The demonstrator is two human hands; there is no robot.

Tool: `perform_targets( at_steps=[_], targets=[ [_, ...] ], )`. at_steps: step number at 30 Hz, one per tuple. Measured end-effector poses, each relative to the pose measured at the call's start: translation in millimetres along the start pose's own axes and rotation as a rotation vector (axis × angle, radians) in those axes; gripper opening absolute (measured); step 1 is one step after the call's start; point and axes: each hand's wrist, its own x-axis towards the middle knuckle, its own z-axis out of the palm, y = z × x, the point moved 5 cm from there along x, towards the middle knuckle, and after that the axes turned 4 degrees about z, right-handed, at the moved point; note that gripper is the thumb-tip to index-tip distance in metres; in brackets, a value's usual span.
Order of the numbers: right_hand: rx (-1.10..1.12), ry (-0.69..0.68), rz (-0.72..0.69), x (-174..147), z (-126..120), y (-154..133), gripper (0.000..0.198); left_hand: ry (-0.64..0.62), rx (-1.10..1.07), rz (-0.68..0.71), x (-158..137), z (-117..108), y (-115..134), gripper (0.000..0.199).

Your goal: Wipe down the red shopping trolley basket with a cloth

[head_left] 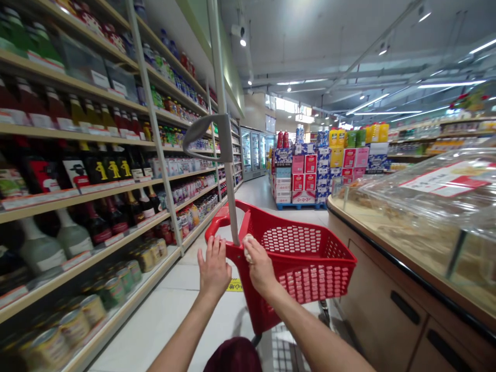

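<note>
A red plastic shopping cart (306, 237) with perforated sides stands in front of me, its basket turned to the right. From its near end rises a grey metal pole (232, 206) carrying a grey loop handle (207, 137). My left hand (214, 268) lies at the near left rim, fingers stretched out and holding nothing. Right of the pole, my right hand (260, 266) is closed on a crumpled whitish cloth (247, 249) and presses it against the cart's rim. Part of the cloth is hidden under the fingers.
Shelves of bottles and cans (112, 186) line the left side. On the right stands a counter (387, 284) with clear plastic covers (437, 181). Stacked drink cartons (304, 178) stand on a blue pallet ahead. Glass-door coolers (251, 150) are farther back.
</note>
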Motion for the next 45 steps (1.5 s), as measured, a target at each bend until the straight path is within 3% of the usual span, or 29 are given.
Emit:
perform_targets(
  at_steps=[2,5,9,11,14,16,19,21,23,25,28,31,33,37,39,41,45],
  targets=[
    [0.007,-0.001,-0.087,3.9,6.1,-16.2,0.047,0.003,0.004,0.015,-2.1,-0.4,0.6,0.059],
    [-0.051,-0.01,-0.144,-12.5,-12.0,10.8,0.051,0.003,0.0,0.014,-5.4,-0.7,-0.3,0.061],
    [-0.151,0.073,0.048,-27.5,-38.6,58.6,0.049,0.018,-0.012,-0.014,-7.6,0.5,1.7,0.06],
    [-0.135,0.071,0.075,-21.1,-30.5,45.4,0.046,0.031,-0.013,-0.017,-8.0,0.6,3.1,0.06],
    [-0.06,0.025,-0.047,-5.4,-6.8,0.6,0.045,0.025,-0.017,0.014,-8.0,-0.3,3.6,0.062],
    [-0.04,0.0,-0.122,-5.2,-1.4,-10.5,0.046,0.011,-0.019,0.031,-7.9,-1.3,2.9,0.064],
    [-0.054,-0.01,-0.082,-24.4,-17.7,22.8,0.048,0.002,-0.024,0.025,-7.6,-2.6,2.8,0.065],
    [-0.064,0.015,0.046,-34.2,-37.9,55.2,0.048,0.002,-0.032,0.015,-7.1,-2.9,4.1,0.065],
    [-0.048,0.064,0.133,-25.5,-57.2,63.6,0.046,0.0,-0.039,0.011,-6.2,-3.1,5.7,0.065],
    [-0.003,0.128,0.086,9.2,-72.2,34.4,0.045,-0.005,-0.042,0.019,-5.4,-3.6,6.7,0.065],
    [0.03,0.201,-0.214,92.4,-88.1,-47.9,0.044,-0.017,-0.04,0.047,-4.8,-5.0,6.8,0.064],
    [-0.09,0.104,-0.461,153.4,-87.4,-96.0,0.042,-0.02,-0.035,0.082,-5.4,-6.6,7.5,0.065],
    [-0.173,-0.035,-0.564,151.7,-76.6,-93.5,0.043,-0.014,-0.032,0.089,-6.3,-7.5,7.9,0.066],
    [-0.257,-0.321,-0.721,74.8,-48.9,-52.6,0.044,-0.017,-0.034,0.093,-7.0,-8.1,8.9,0.065],
    [-0.264,-0.36,-0.747,51.9,-44.5,-42.1,0.045,-0.027,-0.039,0.1,-6.5,-7.7,9.4,0.064],
    [-0.243,-0.321,-0.741,61.4,-48.8,-48.3,0.046,-0.03,-0.039,0.098,-6.1,-7.5,9.5,0.064],
    [-0.17,-0.051,-0.587,126.0,-70.4,-71.2,0.043,-0.027,-0.044,0.086,-6.3,-7.0,9.0,0.066]
  ],
)
